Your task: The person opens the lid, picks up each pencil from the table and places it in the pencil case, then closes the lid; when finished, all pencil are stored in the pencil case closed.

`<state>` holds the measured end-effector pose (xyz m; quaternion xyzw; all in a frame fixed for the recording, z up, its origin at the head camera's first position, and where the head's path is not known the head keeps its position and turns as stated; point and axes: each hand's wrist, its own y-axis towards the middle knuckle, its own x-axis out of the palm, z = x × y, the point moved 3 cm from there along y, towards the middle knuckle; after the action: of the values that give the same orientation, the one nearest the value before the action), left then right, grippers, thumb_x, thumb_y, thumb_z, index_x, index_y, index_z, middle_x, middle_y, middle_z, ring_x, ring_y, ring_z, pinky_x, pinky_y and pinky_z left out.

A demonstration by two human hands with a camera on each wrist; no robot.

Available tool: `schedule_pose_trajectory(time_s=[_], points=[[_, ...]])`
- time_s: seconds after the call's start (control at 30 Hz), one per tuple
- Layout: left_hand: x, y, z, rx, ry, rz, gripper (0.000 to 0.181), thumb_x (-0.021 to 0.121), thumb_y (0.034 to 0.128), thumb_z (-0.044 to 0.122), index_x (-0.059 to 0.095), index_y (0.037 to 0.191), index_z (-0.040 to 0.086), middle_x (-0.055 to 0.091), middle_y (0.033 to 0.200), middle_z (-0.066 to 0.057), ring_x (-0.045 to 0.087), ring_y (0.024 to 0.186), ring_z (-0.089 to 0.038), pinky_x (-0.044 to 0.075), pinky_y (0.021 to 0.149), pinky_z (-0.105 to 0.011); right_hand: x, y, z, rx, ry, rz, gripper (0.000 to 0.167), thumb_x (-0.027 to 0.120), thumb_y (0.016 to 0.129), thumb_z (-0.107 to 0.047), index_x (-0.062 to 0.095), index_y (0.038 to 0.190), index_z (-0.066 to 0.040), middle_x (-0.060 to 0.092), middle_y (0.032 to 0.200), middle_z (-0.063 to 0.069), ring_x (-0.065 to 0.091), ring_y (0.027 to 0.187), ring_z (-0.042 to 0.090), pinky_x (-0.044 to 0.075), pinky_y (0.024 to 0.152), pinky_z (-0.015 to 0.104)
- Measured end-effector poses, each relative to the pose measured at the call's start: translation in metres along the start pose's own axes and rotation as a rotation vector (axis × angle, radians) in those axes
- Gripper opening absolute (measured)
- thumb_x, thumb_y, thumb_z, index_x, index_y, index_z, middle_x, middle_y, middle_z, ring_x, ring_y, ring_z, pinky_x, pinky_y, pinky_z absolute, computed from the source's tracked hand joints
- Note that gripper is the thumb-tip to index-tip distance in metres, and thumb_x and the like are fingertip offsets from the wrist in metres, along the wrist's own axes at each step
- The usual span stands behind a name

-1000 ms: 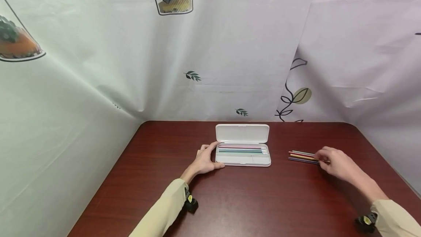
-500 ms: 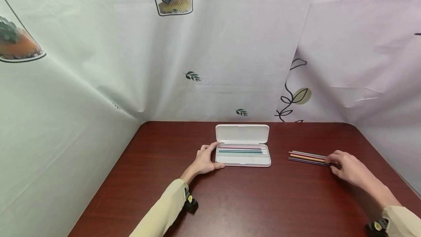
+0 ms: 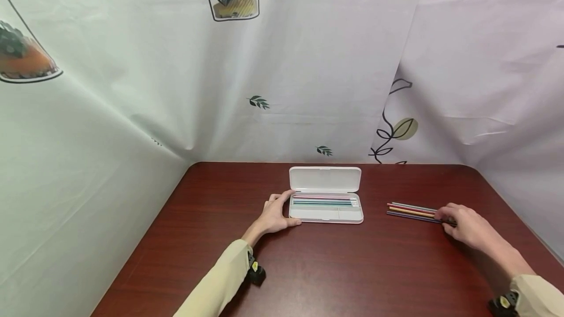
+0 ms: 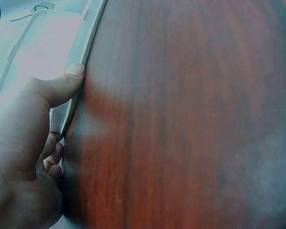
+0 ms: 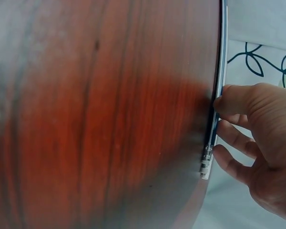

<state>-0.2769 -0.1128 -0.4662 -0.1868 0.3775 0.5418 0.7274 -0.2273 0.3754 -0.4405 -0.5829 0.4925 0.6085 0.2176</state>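
Note:
A white pencil case (image 3: 325,180) lies with its lid raised at the middle of the table's far side. Several pencils (image 3: 323,201) rest in its back compartment. My left hand (image 3: 273,215) grips the case's left end, thumb at the front edge and fingers at the back; the left wrist view shows the thumb (image 4: 69,82) on the rim. To the right, several loose coloured pencils (image 3: 411,211) lie side by side. My right hand (image 3: 468,227) pinches at their right ends, thumb against a dark pencil (image 5: 222,62) with an eraser tip. How many it holds is hidden.
The reddish-brown wooden table (image 3: 335,268) carries the case and pencils. Behind it hangs a pale cloth (image 3: 308,72) with plant prints, which also closes off the left and right sides. Black cameras sit on both wrists.
My right hand has slid right along the loose pencils to their right ends, then stayed nearly still in the last half second. The left hand and case have not moved.

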Motion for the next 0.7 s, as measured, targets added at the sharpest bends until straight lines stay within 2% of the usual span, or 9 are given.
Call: schedule_pose_trajectory(time_s=[0.33,0.7], points=[[-0.0002,-0.0005,0.0009,0.002,0.005,0.004,0.087,0.088,0.0750,0.031,0.045,0.149,0.018,0.056,0.130,-0.015,0.043,0.121,-0.035,0.033,0.097,-0.050,0.0001,0.0032,0.0014,0.046,0.009,-0.089,0.026,0.077,0.072,0.008,0.069,0.088,-0.012,0.057,0.084,-0.006,0.050,0.070,0.011,0.044,0.059,0.037],[-0.0004,-0.0002,0.0018,0.002,0.014,0.009,0.087,0.089,0.0743,0.030,0.045,0.148,0.018,0.056,0.129,-0.016,0.043,0.121,-0.035,0.033,0.097,-0.051,-0.0002,0.0027,0.0004,0.031,0.008,-0.057,0.028,0.077,0.071,0.009,0.069,0.086,-0.013,0.055,0.082,-0.008,0.048,0.069,0.009,0.043,0.057,0.035]])
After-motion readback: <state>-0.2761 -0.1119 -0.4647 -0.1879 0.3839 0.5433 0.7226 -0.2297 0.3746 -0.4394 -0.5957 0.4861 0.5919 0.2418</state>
